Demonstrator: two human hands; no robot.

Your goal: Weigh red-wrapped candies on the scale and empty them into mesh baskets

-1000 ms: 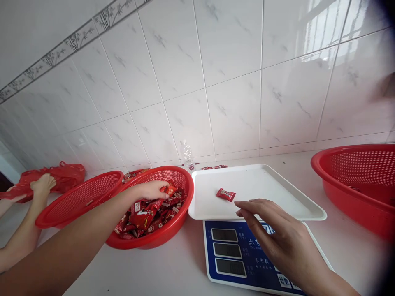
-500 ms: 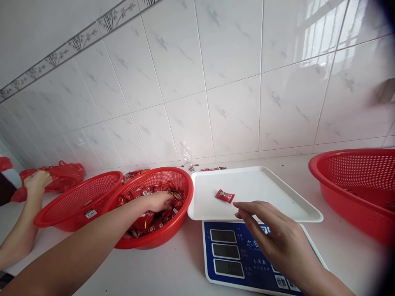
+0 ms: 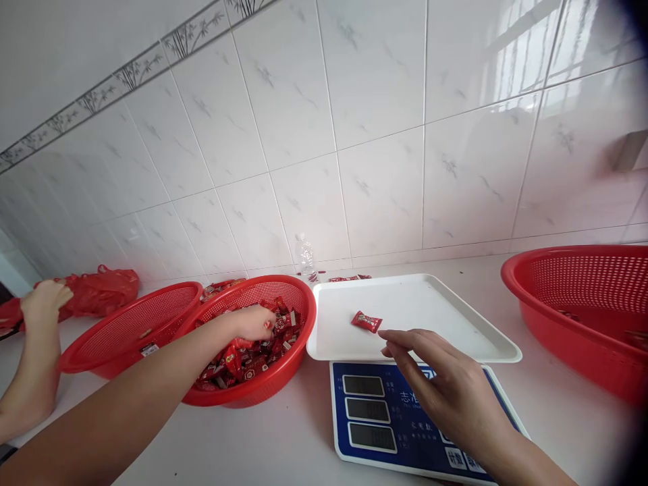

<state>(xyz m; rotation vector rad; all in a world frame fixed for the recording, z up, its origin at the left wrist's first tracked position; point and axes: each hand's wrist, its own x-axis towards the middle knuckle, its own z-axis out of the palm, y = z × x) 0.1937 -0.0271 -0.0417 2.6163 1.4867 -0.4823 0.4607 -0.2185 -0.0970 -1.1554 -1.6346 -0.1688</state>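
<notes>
One packet on tray, right fingers beside

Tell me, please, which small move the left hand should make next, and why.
Perhaps lift a red packet toward the white tray: the left hand is among many such in the basket, though its grip is unclear, while the tray bears a single packet.

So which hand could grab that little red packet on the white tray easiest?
Probably the right hand: its fingertips are close to the little red packet, while the left hand is in a red basket.
</notes>
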